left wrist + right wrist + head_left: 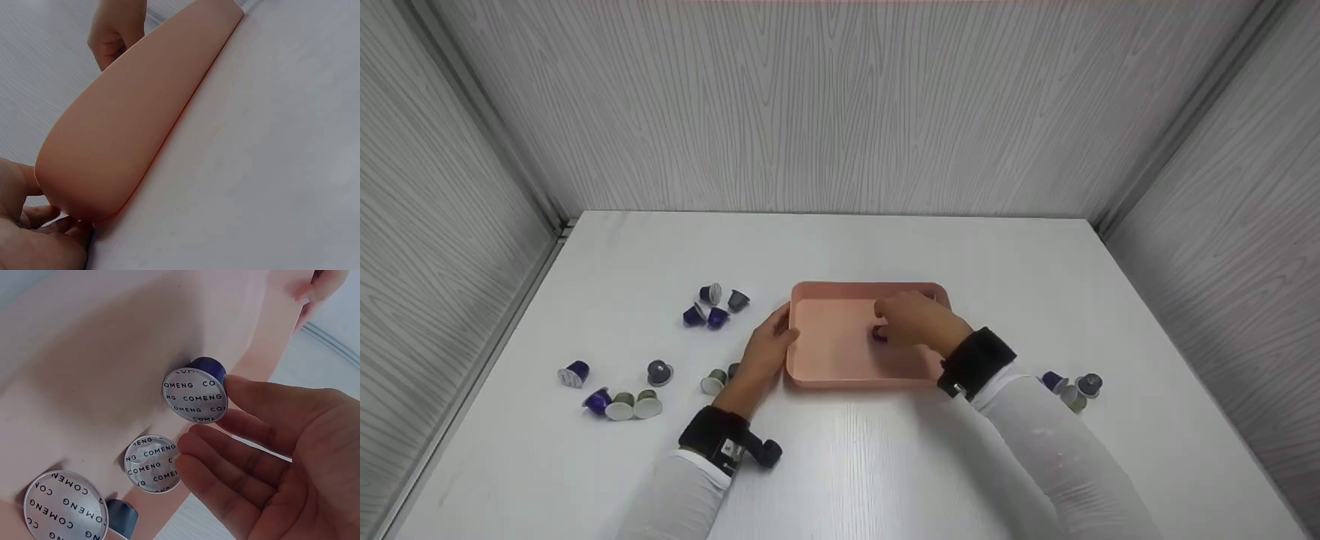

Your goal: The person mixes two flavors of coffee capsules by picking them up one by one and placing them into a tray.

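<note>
My left hand [765,351] grips the left side of a shallow pink tray [825,381], thumb at the rim and fingers along the outer wall. Inside the tray, my right hand [921,321] pinches a purple coffee capsule [196,395] between thumb and forefinger, its printed foil lid facing the wrist camera. Beside it in the tray lies a foil-lidded capsule [151,464], close to the curled lower fingers. Another lid-up capsule [66,506] and a dark grey-blue capsule [122,517] lie further along. From the head, the right hand hides these three.
On the white table, several purple and grey capsules [718,318] cluster behind the left hand. More purple, grey and green capsules [619,406] lie at the left, and a green capsule [714,382] sits beside the left wrist. Another small group [1089,385] lies right of the right forearm.
</note>
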